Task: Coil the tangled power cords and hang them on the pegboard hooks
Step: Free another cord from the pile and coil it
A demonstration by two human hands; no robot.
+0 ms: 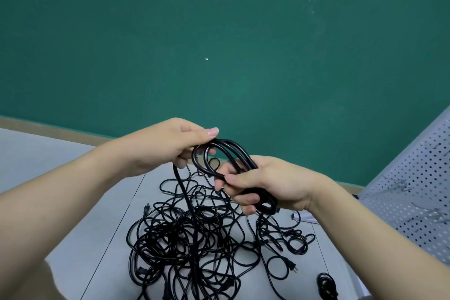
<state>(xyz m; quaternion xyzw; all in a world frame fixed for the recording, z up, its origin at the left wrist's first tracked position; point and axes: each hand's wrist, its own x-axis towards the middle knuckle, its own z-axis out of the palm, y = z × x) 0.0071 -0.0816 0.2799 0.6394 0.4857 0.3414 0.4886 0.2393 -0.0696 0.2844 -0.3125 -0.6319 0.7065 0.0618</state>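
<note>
Both hands form a coil (226,156) above the tangled cords (194,234).
The right hand (265,182) grips gathered loops tight; the left hand (170,146) pinches the next loop so it keeps shape.

On my feed the coil of cord (226,153) is glossy black, with pale highlights along its curves. The tangled heap of cords (190,234) below it is the same black, and so is the 1 small bundle (327,285) lying apart at the lower right. I see them against a pale grey table (102,214) crossed by thin dark seam lines. The wall (219,31) behind is a flat teal green. The pegboard (418,190) at the right is light grey, patterned with regular rows of small dark holes.
</note>
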